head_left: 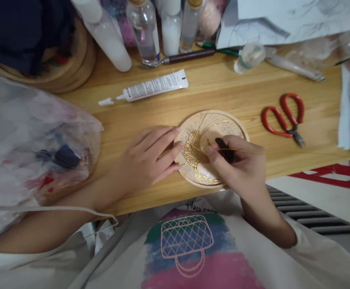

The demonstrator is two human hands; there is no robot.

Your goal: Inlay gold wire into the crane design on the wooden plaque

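Observation:
A round wooden plaque (237,124) lies on the table, with a line drawing and raised gold wirework on its face. My left hand (150,160) lies nearly flat at its left side, fingers stretched out and fingertips on the rim. Above the plaque's right half, my right hand (237,160) is closed, thumb and fingers pinching a thin gold wire (249,151) that trails off to the right. A dark tool (224,149) also sits in this hand; its kind is hidden by the fingers. Some gold shows near the thumb tip.
Red-handled pliers (284,116) lie to the right. Behind the plaque is a white glue tube (158,85) with its tip to the left. Bottles (143,34), a dark-handled tool (189,56) and a small jar (249,57) line the back. A plastic bag (42,132) fills the left.

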